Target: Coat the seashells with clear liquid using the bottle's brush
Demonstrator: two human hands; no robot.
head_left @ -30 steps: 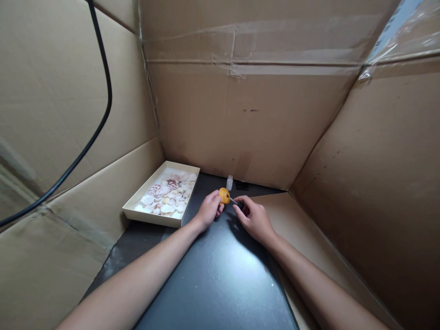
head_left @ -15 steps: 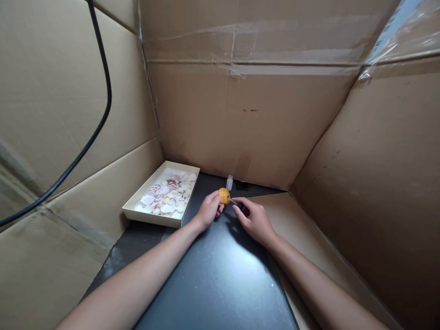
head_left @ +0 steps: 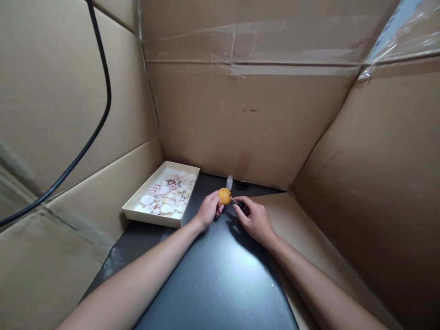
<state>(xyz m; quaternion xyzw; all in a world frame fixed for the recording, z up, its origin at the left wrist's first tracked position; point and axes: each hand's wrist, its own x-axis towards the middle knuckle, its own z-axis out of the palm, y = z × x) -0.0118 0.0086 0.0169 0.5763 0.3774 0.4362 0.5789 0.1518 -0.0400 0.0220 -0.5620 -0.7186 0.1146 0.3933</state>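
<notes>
My left hand point(head_left: 208, 210) is closed on a small orange shell point(head_left: 224, 196), holding it up just above the black surface point(head_left: 213, 279). My right hand point(head_left: 253, 219) pinches a thin brush with a dark handle point(head_left: 239, 204), and its tip touches the shell's right side. A small clear bottle point(head_left: 229, 182) stands just behind the shell, near the back wall.
A cream tray point(head_left: 151, 215) with several pale and reddish shells lies to the left. Cardboard walls point(head_left: 247, 123) enclose the space on the left, back and right. A black cable point(head_left: 103, 101) hangs across the left wall.
The orange shell has turned slightly in my left fingers, showing more of its ribbed face. Both hands stay in nearly the same place.
</notes>
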